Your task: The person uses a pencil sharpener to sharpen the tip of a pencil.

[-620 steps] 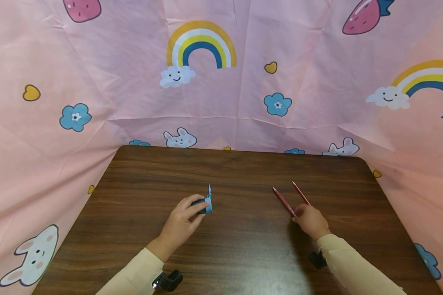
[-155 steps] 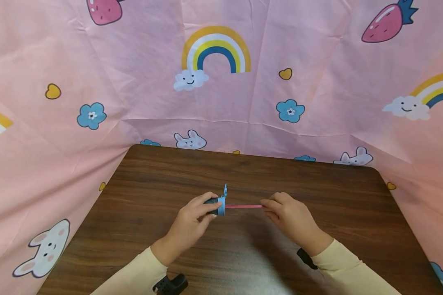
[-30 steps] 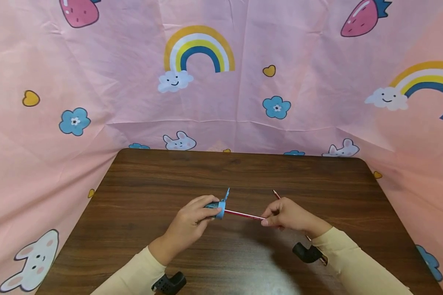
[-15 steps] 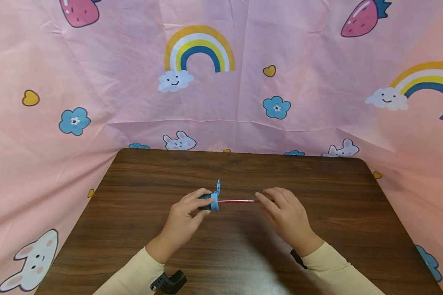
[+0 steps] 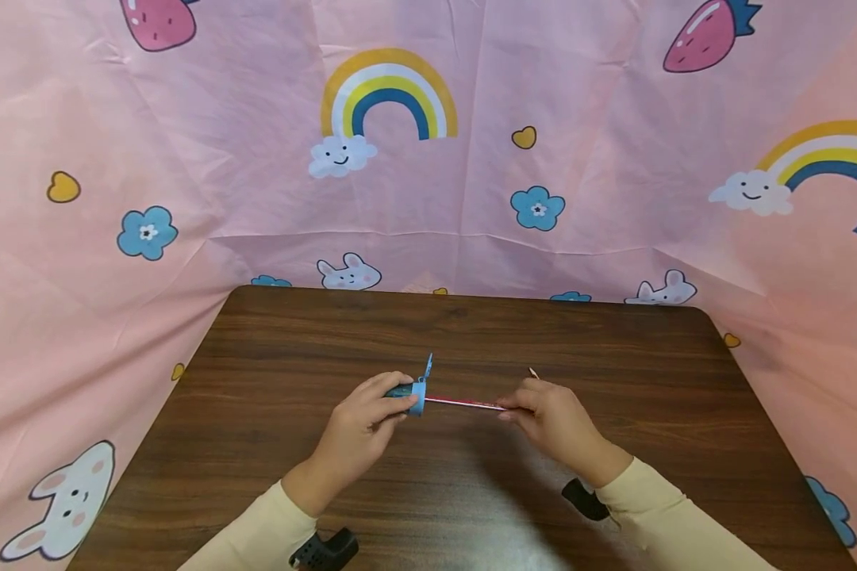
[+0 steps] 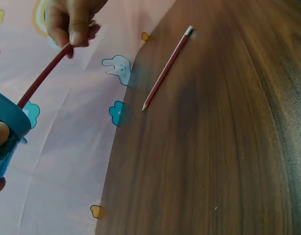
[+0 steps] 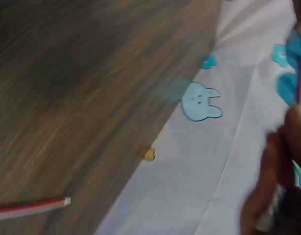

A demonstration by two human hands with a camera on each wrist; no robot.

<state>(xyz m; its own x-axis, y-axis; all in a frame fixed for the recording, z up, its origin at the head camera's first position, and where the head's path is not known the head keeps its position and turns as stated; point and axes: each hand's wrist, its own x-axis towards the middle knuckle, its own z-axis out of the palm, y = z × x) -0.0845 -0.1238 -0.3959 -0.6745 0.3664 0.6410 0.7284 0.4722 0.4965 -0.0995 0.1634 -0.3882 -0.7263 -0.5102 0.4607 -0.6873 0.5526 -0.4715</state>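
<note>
My left hand (image 5: 360, 424) grips a small pencil sharpener (image 5: 418, 398) with a dark translucent body and a light-blue rim. Its blue flip lid (image 5: 428, 366) stands up. A red pencil (image 5: 466, 404) runs from the sharpener's mouth to my right hand (image 5: 560, 424), whose thumb and fingers pinch it; its point is hidden inside. In the left wrist view, the sharpener (image 6: 11, 115) and pencil (image 6: 45, 76) are held above the table. A second red pencil (image 6: 167, 68) lies on the wood, mostly covered by my right hand in the head view.
The brown wood-grain table (image 5: 314, 333) has rounded far corners. Pink cloth (image 5: 614, 159) printed with rainbows, flowers and rabbits hangs behind it and along both sides. A black wrist camera (image 5: 324, 549) sits under my left sleeve, another (image 5: 584, 500) under the right.
Two pencils lay by my right hand at first; one is now in the sharpener. Over the last second, my right fingers have loosened and pinched the pencil again, the hands shifting slightly.
</note>
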